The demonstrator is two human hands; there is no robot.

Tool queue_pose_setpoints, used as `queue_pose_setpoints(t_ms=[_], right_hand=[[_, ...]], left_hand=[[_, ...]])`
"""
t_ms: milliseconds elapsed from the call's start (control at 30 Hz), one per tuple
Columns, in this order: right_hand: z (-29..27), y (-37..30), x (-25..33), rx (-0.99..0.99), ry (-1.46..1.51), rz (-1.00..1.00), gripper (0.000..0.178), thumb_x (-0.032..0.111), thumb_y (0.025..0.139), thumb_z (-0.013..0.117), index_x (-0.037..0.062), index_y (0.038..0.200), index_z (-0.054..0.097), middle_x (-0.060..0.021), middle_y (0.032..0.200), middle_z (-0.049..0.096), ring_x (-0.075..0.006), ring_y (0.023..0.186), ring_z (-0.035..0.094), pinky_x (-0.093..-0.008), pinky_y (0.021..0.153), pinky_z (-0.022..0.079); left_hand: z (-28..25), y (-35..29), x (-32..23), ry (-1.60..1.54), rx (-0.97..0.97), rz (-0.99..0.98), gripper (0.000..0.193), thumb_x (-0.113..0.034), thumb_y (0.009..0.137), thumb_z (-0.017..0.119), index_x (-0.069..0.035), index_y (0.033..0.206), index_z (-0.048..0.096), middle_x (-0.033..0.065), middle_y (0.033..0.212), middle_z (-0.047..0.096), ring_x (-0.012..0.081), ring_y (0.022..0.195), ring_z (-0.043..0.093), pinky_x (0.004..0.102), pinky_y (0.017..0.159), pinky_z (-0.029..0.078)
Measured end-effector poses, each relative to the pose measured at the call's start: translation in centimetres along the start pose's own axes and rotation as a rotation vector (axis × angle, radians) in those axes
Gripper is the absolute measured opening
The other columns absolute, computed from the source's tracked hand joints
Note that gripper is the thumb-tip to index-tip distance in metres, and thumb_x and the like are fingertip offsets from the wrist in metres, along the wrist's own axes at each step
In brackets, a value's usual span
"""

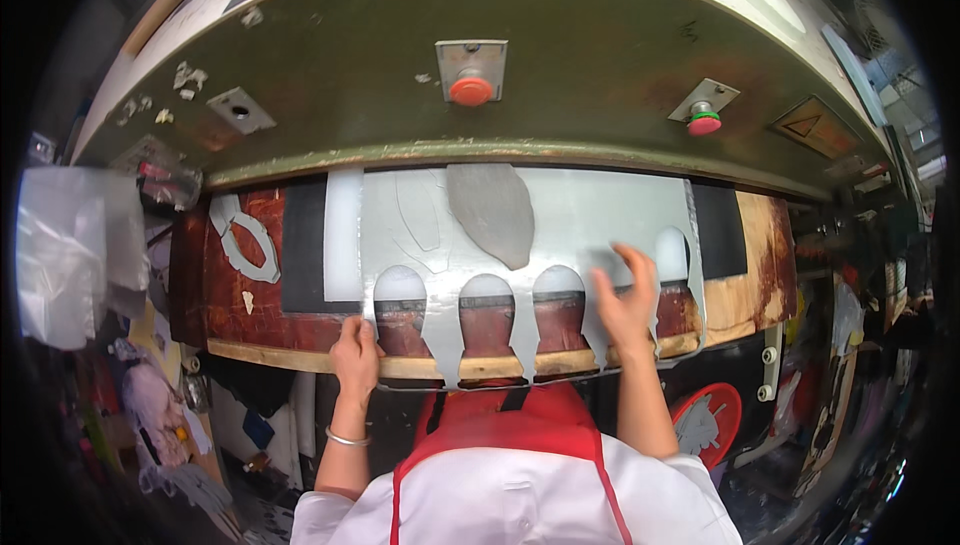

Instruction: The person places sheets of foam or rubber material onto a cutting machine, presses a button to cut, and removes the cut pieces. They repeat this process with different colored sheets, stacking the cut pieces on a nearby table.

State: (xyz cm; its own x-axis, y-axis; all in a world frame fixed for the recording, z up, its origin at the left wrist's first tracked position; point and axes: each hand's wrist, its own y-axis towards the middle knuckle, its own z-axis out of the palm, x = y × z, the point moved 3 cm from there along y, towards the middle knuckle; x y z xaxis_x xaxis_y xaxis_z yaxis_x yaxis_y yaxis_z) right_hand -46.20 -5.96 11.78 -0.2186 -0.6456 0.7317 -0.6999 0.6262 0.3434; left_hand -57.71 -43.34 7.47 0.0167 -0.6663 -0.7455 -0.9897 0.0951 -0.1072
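A light grey sheet (590, 210) lies across the bench, with a row of rounded cut-outs along its near side. Narrow strips of it hang over the bench's front edge. At its left edge, my left hand (356, 353) is closed on the sheet's border. My right hand (630, 310) is above the right part of the sheet, thumb and fingers apart, slightly blurred; I see nothing held in it. A darker grey tongue-shaped piece (490, 213) rests on the sheet near its far middle. Left of that piece, curved outlines show on the sheet.
Beyond the bench stands a green machine beam (350, 65) with a red button (470, 92) and a pink-red button (704, 123). A ring-shaped grey scrap (245, 240) lies on the worn red-brown board (225, 295). A red bin (735, 420) with grey scraps stands below right.
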Motion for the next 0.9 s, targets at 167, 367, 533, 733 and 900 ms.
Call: queue_pose_setpoints(t_ms=[167, 367, 533, 733, 900], right_hand=[[9.5, -1.6, 6.3, 0.378, -0.074, -0.197, 0.091, 0.021, 0.054, 0.085, 0.0067, 0.133, 0.043, -0.0326, 0.133, 0.033, -0.0487, 0.125, 0.030, -0.0501, 0.102, 0.034], [7.9, -7.6, 8.8, 0.374, 0.119, 0.067, 0.071, 0.014, 0.052, 0.082, 0.0071, 0.116, 0.053, -0.0288, 0.133, 0.030, -0.0445, 0.125, 0.029, -0.0507, 0.100, 0.035], [3.4, -7.2, 6.7, 0.468, 1.049, 0.590, 0.066, -0.006, 0.063, 0.078, 0.0083, 0.116, 0.041, -0.0098, 0.110, 0.057, -0.0203, 0.104, 0.055, -0.0323, 0.090, 0.045], [0.6, -6.3, 4.4, 0.233, -0.106, -0.083, 0.074, 0.007, 0.050, 0.083, 0.0084, 0.113, 0.045, -0.0205, 0.130, 0.044, -0.0336, 0.121, 0.044, -0.0414, 0.098, 0.039], [2.6, -5.5, 2.7, 0.252, -0.082, -0.072, 0.081, 0.011, 0.051, 0.083, 0.0067, 0.121, 0.043, -0.0231, 0.133, 0.039, -0.0391, 0.125, 0.037, -0.0431, 0.104, 0.033]], left_hand=[[-0.5, -4.4, 2.2, 0.290, 0.058, -0.097, 0.036, -0.033, 0.095, 0.047, -0.008, 0.070, 0.055, 0.0103, 0.053, 0.058, 0.0350, 0.060, 0.061, 0.0454, 0.058, 0.046], [-1.9, -11.1, 6.0, -0.275, -0.097, -0.017, 0.038, -0.024, 0.098, 0.041, -0.003, 0.068, 0.049, 0.0072, 0.054, 0.055, 0.0196, 0.049, 0.055, 0.0315, 0.050, 0.041], [-3.0, -14.2, 7.6, -0.323, -0.098, -0.025, 0.036, -0.021, 0.099, 0.037, -0.002, 0.071, 0.049, 0.0072, 0.055, 0.053, 0.0165, 0.049, 0.053, 0.0285, 0.049, 0.041], [-3.0, -13.7, 7.3, -0.283, -0.103, 0.035, 0.036, -0.021, 0.098, 0.038, -0.002, 0.070, 0.049, 0.0069, 0.054, 0.051, 0.0173, 0.049, 0.053, 0.0298, 0.048, 0.040], [-2.6, -11.6, 6.0, -0.295, -0.120, 0.053, 0.035, -0.019, 0.098, 0.039, -0.002, 0.069, 0.049, 0.0066, 0.055, 0.052, 0.0188, 0.049, 0.053, 0.0309, 0.049, 0.040]])
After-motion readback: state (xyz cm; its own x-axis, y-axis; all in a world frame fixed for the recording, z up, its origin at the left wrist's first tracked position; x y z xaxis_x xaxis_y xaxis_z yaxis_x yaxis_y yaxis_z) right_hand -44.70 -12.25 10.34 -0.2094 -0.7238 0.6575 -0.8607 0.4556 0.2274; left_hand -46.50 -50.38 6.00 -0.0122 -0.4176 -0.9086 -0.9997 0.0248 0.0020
